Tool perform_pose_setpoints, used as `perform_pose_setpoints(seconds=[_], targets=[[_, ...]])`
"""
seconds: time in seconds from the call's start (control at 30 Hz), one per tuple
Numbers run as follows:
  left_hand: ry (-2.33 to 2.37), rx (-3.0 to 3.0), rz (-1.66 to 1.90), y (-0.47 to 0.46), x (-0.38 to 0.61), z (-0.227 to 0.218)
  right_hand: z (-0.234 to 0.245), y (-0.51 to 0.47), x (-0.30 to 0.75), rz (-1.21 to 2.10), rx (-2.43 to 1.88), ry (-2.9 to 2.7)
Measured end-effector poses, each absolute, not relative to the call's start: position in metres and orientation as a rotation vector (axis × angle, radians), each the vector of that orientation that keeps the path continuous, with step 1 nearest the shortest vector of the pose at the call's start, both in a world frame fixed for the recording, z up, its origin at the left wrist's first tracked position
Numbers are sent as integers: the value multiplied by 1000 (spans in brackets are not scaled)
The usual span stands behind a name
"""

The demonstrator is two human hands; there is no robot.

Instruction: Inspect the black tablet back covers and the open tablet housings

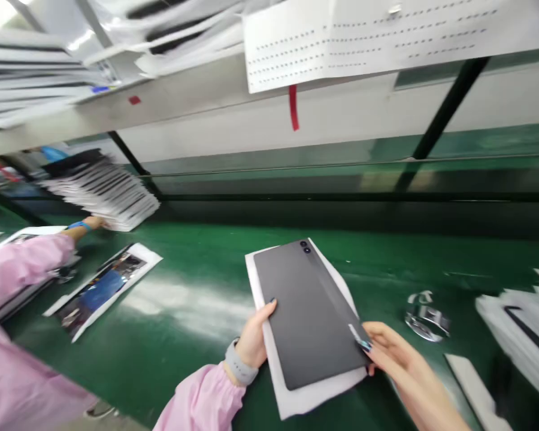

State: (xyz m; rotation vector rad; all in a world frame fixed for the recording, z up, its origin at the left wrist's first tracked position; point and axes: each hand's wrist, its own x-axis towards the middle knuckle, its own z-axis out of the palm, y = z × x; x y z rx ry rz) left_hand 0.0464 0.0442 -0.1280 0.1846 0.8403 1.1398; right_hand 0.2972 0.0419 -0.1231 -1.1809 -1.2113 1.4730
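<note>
From my remote view, the left hand (pixel 254 338) and right hand (pixel 397 359) were closed on the opposite long edges of a dark grey tablet (pixel 308 314), near 6 o'clock. It lay on a white sheet (pixel 305 404), and this two-sided hold seemed to keep both together and steady. At 9 o'clock, a co-worker's hand (pixel 92 223) touched a fanned stack of white packets (pixel 105 191).

One dark grey tablet (pixel 308 314), back facing up, twin camera lenses (pixel 304 246) at the far end, sitting on a white sheet (pixel 296 402); I am gripping both, left hand (pixel 254 338) on one long edge, right fingers (pixel 386 350) on the other.
</note>
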Motion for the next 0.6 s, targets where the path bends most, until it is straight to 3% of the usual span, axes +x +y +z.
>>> perform_pose_setpoints(seconds=[0.13, 0.27, 0.4, 0.5, 0.6], targets=[[795, 201, 1184, 46, 54, -133, -154, 46, 301, 1635, -867, -923], [736, 224, 1206, 46, 62, -135, -190, 41, 290, 1674, -819, -962], [670, 255, 1166, 44, 65, -136, -180, 31, 278, 1667, -915, -1015], [606, 261, 1088, 41, 64, -136, -158, 28, 283, 1514, -980, -1009], [541, 246, 1015, 37, 62, -133, -147, 22, 296, 1052, -1105, -1267]])
